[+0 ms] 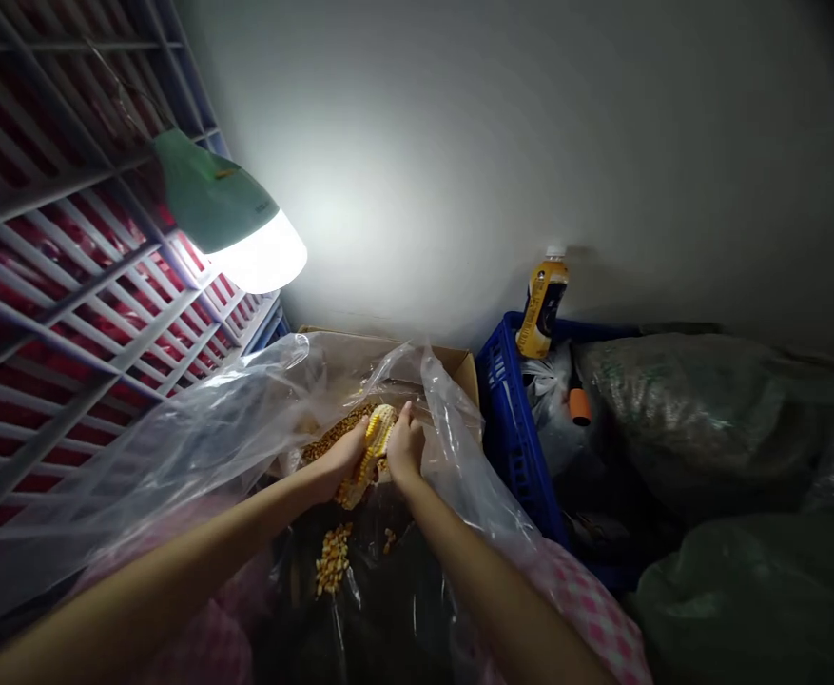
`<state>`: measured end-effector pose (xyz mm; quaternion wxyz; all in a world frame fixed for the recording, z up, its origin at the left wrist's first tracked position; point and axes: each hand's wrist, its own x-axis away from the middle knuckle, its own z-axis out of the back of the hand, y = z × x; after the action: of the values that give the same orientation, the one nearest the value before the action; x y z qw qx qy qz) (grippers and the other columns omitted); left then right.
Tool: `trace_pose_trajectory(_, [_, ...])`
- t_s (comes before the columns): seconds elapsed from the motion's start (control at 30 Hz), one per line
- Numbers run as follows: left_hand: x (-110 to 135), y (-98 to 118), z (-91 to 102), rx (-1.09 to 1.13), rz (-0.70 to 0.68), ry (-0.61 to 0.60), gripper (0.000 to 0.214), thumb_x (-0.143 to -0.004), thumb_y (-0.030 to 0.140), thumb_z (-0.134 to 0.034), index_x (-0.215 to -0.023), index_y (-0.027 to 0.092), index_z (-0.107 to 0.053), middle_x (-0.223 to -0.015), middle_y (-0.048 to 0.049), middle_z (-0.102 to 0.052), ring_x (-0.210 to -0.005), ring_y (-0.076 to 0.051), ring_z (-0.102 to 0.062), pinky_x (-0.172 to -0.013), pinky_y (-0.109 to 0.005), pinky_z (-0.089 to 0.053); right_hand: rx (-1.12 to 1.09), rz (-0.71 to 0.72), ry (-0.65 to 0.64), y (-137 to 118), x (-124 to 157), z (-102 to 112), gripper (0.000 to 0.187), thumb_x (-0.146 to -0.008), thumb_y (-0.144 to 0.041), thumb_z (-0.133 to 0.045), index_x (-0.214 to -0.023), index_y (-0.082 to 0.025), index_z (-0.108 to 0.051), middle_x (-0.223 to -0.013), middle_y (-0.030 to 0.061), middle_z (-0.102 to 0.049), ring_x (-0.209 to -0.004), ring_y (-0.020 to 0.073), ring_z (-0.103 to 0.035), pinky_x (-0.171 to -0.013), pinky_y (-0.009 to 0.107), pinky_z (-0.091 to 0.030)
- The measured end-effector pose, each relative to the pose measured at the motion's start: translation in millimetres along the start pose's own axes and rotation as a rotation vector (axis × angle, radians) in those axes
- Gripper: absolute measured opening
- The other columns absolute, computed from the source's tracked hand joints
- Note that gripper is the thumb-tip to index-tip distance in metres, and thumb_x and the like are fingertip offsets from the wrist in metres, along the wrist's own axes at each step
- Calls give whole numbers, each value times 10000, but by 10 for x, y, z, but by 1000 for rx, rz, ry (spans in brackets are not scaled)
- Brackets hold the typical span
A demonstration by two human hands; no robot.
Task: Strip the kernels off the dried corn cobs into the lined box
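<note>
Over a clear plastic sheet (452, 428), my left hand (343, 463) is closed on a corn cob (372, 452). Part of the cob has yellow kernels, and part is bare and pale. My right hand (405, 443) grips the cob's upper right side with its thumb up; its other fingers are mostly hidden. Behind my left hand lies a heap of loose kernels (338, 431). A smaller pile of kernels (332, 561) rests on the plastic nearer to me. The sheet spreads out of a cardboard box (465, 373) across my lap.
At left stands a pale slatted crate (131, 357) with red contents and a lit green-bodied lamp (223, 214) hanging on it. A blue basket (523, 466) at right holds bags and a yellow bottle (541, 304). Large sacks (702, 419) fill the far right, against a wall.
</note>
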<state>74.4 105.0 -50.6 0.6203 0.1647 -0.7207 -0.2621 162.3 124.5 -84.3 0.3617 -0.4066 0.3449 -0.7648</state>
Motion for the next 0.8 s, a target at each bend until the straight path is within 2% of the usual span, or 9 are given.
trace_pose_trajectory(0.03, [35, 63, 18, 5, 33, -24, 587, -808, 700, -304, -700, 183, -561, -438, -11, -539, -356, -150, -478, -383, -260, -406, -58, -51, -32, -34, 11, 28, 666, -951, -444, -142, -882, -77, -693, -927, 237, -705, -853, 301, -689, -658, 347, -495])
trace_pose_trajectory(0.07, [61, 126, 35, 16, 10, -43, 580, -789, 709, -349, -711, 181, -578, -461, -16, -561, -374, -151, -495, -387, -255, -409, -114, -79, -73, -78, 22, 61, 671, -952, -453, -132, -926, -76, -686, -928, 212, -711, -837, 273, -695, -639, 323, -504])
trace_pose_trajectory(0.2, [86, 328, 67, 164, -160, -72, 604, -755, 721, -417, -816, 174, -665, -584, -51, -646, -466, -155, -565, -448, -245, -435, -306, -101, -243, -282, 84, 234, 664, -950, -484, -119, -1070, -108, -653, -929, 127, -724, -792, 204, -698, -608, 279, -521])
trace_pose_trajectory(0.33, [58, 402, 21, 396, -222, -122, 600, -749, 693, -476, -979, 180, -684, -749, -77, -707, -674, -214, -656, -604, -291, -499, -435, -11, -347, -376, 170, 372, 591, -920, -559, -251, -1114, -159, -640, -1085, 115, -684, -1018, 231, -641, -794, 322, -522])
trace_pose_trajectory(0.43, [-3, 360, -43, 478, -218, -30, 586, -753, 678, -485, -1027, 195, -670, -835, -76, -718, -803, -239, -669, -693, -316, -514, -319, 57, -325, -394, 236, 380, 601, -910, -581, -271, -1187, -156, -595, -1221, 129, -619, -1179, 254, -544, -946, 373, -456])
trace_pose_trajectory(0.53, [-84, 272, -117, 489, -345, 137, 560, -776, 665, -471, -1057, 217, -655, -993, -59, -703, -992, -223, -622, -852, -292, -473, -151, 124, -349, -422, 288, 350, 614, -926, -562, -238, -1243, -133, -543, -1270, 160, -581, -1222, 268, -505, -1010, 409, -393])
trace_pose_trajectory(0.6, [-115, 233, -162, 468, -436, 181, 518, -792, 628, -490, -1049, 209, -652, -1073, -55, -676, -1076, -205, -572, -939, -266, -412, -56, 165, -339, -445, 303, 345, 600, -934, -547, -231, -1236, -129, -537, -1223, 175, -609, -1182, 276, -539, -990, 417, -402])
trace_pose_trajectory(0.7, [-99, 259, -194, 467, -499, 137, 465, -790, 586, -530, -1002, 184, -630, -1035, -59, -660, -1021, -197, -574, -921, -273, -412, 62, 195, -298, -472, 308, 369, 563, -951, -502, -223, -1222, -134, -551, -1140, 173, -653, -1149, 285, -563, -956, 419, -416])
trace_pose_trajectory(0.8, [-40, 349, -179, 443, -492, 157, 401, -730, 526, -641, -938, 190, -571, -847, -13, -636, -833, -169, -594, -777, -272, -461, 116, 213, -297, -471, 331, 381, 530, -962, -447, -227, -1251, -130, -540, -1169, 169, -641, -1164, 285, -553, -950, 411, -415])
